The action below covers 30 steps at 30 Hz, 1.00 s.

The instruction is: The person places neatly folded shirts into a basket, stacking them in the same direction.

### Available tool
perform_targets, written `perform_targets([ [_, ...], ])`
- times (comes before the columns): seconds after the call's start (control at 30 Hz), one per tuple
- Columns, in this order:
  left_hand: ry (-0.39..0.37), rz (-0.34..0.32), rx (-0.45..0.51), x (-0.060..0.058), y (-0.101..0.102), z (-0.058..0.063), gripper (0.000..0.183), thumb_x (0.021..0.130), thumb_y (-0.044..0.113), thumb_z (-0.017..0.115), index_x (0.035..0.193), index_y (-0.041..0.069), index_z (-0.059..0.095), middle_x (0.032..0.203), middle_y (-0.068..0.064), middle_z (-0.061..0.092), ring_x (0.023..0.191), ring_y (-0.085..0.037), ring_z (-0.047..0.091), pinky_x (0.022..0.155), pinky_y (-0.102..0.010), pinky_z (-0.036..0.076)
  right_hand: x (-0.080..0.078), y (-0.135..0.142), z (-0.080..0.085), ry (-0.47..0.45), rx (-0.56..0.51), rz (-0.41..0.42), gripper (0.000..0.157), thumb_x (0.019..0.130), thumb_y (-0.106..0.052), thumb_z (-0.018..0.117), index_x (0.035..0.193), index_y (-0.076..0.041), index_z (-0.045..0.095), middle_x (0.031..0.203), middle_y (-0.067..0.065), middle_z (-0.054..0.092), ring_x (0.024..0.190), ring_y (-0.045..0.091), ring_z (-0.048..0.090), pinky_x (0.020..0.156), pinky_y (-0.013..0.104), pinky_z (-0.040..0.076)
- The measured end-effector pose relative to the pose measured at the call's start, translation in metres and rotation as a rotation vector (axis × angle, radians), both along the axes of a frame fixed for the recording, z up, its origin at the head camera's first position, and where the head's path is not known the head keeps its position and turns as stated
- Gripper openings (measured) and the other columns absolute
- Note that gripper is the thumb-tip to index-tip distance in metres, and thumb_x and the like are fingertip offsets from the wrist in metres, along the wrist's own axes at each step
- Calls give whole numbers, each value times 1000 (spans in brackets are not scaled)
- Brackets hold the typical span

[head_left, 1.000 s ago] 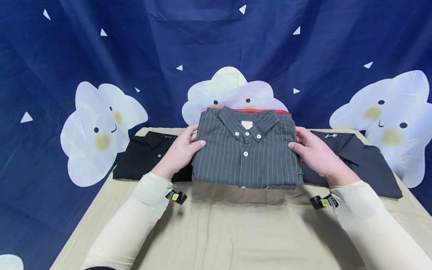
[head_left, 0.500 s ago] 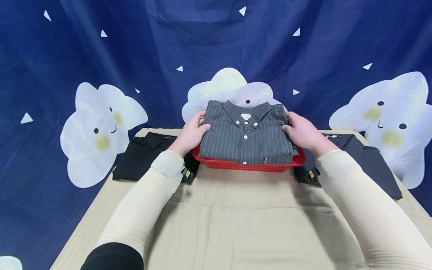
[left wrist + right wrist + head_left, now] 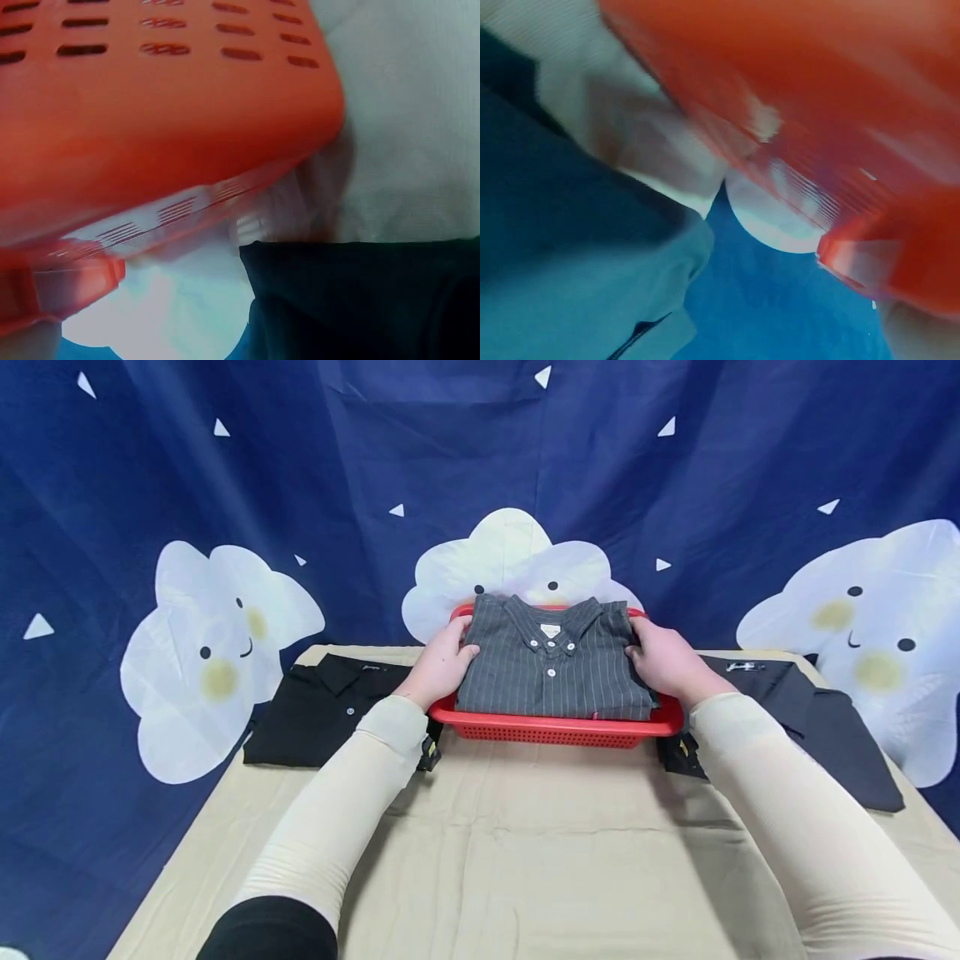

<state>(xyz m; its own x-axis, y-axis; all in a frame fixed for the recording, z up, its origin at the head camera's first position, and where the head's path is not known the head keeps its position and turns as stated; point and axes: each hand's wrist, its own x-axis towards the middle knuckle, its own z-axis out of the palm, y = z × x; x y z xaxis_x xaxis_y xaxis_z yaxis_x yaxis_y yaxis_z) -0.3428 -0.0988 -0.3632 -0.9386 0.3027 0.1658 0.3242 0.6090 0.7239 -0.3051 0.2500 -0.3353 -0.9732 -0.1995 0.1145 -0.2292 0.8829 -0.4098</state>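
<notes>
A folded dark grey pinstriped button-up shirt (image 3: 551, 685) lies collar-away in a shallow red plastic basket (image 3: 551, 733) at the back middle of the table. My left hand (image 3: 442, 664) grips the shirt's left side, its thumb on top near the edge. On the opposite side my right hand (image 3: 666, 660) holds the shirt, with its fingers at the shirt's edge. Both wrist views look at the basket's perforated outside, the left wall (image 3: 172, 112) and the right wall (image 3: 795, 75); the shirt is hidden there, and only a bit of each hand shows by the rim.
Left of the basket lies a folded black shirt (image 3: 315, 714), partly behind my left forearm. A folded dark charcoal shirt (image 3: 840, 735) is on the right, beneath and beyond my right arm. The beige table cover (image 3: 555, 843) extends in front; a blue cloud-print curtain (image 3: 480, 435) hangs behind.
Both hands have carried the pinstriped shirt away from me and lowered it into the red basket. The basket, mostly covered by the shirt before, now shows its front and rim.
</notes>
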Motion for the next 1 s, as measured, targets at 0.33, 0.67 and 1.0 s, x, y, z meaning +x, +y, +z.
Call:
perform_targets([
  [0.33,63,25,-147,9,12,2,59,106,22,54,158,13,29,147,-11,52,130,-23,53,111,-41,40,10,3,-13,133,90,-45,46,100,-7,54,143,2,41,122,35,60,102,52,62,92,68,45],
  [0.67,109,63,-367,7,15,5,64,103,22,59,158,9,29,151,-12,49,131,-26,54,112,-42,39,3,-5,-17,187,125,-37,48,99,-8,56,144,1,42,118,34,62,94,50,64,86,67,48],
  [1.0,130,12,-575,7,18,-5,70,99,25,64,157,6,30,142,-13,57,124,-26,60,108,-43,44,-2,-11,-28,44,191,28,52,98,-9,58,146,1,41,130,30,59,111,46,61,99,66,43],
])
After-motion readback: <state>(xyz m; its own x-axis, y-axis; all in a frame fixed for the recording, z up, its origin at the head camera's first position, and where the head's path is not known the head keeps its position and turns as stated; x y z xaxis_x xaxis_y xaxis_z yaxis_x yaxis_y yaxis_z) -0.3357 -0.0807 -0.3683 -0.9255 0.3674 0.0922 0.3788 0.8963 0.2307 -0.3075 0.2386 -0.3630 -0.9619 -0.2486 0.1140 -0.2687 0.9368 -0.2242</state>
